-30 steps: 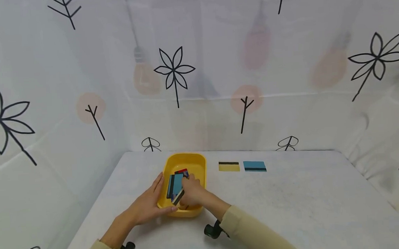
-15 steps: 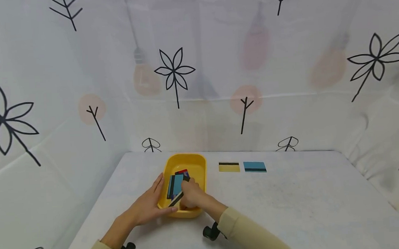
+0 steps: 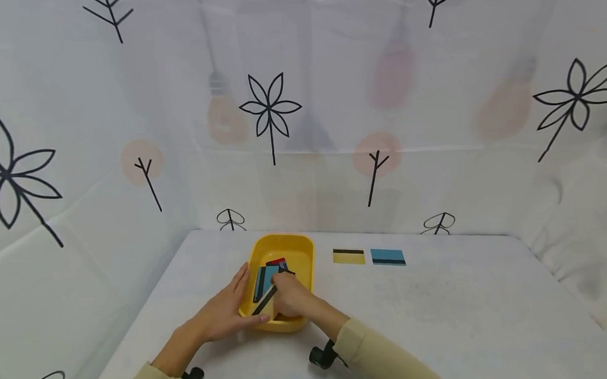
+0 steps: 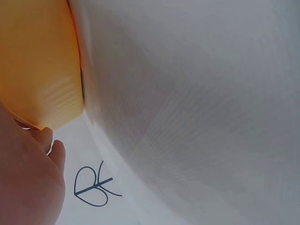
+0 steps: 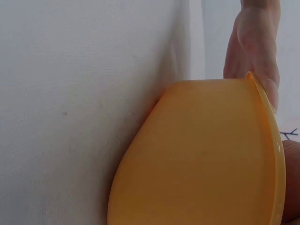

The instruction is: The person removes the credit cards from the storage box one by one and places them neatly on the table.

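Observation:
In the head view, a yellow plastic tray point(image 3: 304, 252) stands on the white table. My left hand point(image 3: 222, 311) grips its near-left corner, thumb over the near rim and fingers along the left side. Inside the tray, my right hand point(image 3: 292, 296) pinches a cream-yellow card point(image 3: 266, 310) with a black stripe, tilted, its lower end near the left thumb. Under and beyond it lie a blue striped card point(image 3: 271, 276) and a partly covered red card point(image 3: 277, 262). The right fingertips are mostly hidden. Both wrist views show the tray's outer wall point(image 5: 197, 150), not the cards.
Right of the tray, a yellow striped card point(image 3: 348, 258) and a blue striped card point(image 3: 388, 257) lie side by side on the table point(image 3: 443, 308). A patterned white cloth point(image 3: 313, 183) rises behind. Dark wrist devices point(image 3: 322, 357) sit below both wrists.
The right hand has shifted slightly left, and the pinched card's lower end has moved left, with more of its face showing. The left hand keeps its place on the tray.

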### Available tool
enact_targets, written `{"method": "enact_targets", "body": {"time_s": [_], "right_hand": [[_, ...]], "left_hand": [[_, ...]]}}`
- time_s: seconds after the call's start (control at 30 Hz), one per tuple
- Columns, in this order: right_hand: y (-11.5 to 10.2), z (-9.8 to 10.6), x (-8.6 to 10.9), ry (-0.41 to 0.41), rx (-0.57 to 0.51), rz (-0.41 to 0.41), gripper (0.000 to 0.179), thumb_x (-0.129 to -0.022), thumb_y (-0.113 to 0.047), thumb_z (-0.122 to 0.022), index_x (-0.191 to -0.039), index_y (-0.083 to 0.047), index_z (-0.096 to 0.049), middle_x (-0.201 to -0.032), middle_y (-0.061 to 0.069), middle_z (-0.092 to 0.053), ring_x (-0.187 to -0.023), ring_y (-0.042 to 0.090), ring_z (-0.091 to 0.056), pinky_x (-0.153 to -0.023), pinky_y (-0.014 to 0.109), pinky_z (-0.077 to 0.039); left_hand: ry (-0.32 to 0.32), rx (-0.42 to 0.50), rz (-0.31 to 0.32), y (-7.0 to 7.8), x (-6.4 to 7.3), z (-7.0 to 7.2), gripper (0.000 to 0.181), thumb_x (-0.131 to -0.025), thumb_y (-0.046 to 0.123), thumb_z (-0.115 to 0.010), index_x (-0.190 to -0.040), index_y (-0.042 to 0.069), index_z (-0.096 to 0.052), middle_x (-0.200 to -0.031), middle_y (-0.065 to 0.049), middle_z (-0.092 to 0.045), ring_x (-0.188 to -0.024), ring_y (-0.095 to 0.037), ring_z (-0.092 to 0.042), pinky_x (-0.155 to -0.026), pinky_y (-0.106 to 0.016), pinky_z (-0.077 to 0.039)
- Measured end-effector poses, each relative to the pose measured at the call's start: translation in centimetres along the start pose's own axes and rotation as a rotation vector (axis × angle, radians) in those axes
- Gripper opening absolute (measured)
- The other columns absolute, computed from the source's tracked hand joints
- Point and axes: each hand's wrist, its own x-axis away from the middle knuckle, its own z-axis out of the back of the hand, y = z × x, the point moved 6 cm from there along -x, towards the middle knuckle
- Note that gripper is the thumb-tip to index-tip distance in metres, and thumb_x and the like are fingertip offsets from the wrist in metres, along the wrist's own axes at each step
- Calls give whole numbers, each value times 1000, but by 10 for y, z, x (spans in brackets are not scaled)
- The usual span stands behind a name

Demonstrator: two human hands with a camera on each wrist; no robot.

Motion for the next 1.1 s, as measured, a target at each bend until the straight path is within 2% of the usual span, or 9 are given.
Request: {"method": "enact_targets", "body": {"time_s": [0.27, 0.53, 0.7, 0.8, 1.1], "right_hand": [[3, 7, 8, 19, -129, 52, 45, -81, 9, -70, -124, -1, -64, -118, 11, -64, -102, 25, -55, -104, 46, -52], [6, 29, 20, 28, -198, 118, 47, -82, 10, -66, -128, 0, -64, -112, 8, -65, -96, 21, -56, -96, 41, -56], [10, 41, 27, 40, -248, 140, 44, -84, 12, -63, -125, -1, -65, -113, 11, -63, -90, 22, -60, -79, 33, -62], [13, 45, 31, 38, -272, 137, 41, -85, 12, -62, -124, -2, -65, -112, 11, -62, -87, 22, -60, -69, 28, -61], [21, 51, 38, 39, -291, 148, 41, -85, 10, -63, -125, 2, -63, -111, 13, -61, -79, 20, -62, -66, 28, -61]], "left_hand": [[-16, 6, 15, 0, 3, -4, 117, -84, 74, -65, -165, 10, -10, -173, -4, -4, -151, -35, -33, -117, -56, -37], [-6, -11, -7, 1, 2, -2, 119, -84, 78, -61, -165, 8, -11, -173, -7, -5, -152, -35, -31, -118, -56, -35], [-9, -7, 5, 2, 0, 0, 119, -83, 77, -62, -165, 9, -10, -173, -6, -4, -152, -35, -30, -118, -56, -35], [-15, -10, 21, 2, -1, 0, 120, -81, 79, -62, -165, 10, -10, -173, -4, -3, -152, -35, -29, -117, -56, -35], [-13, -17, 29, 2, -1, -2, 121, -80, 81, -61, -165, 10, -11, -173, -5, -4, -151, -36, -31, -116, -58, -37]]}}
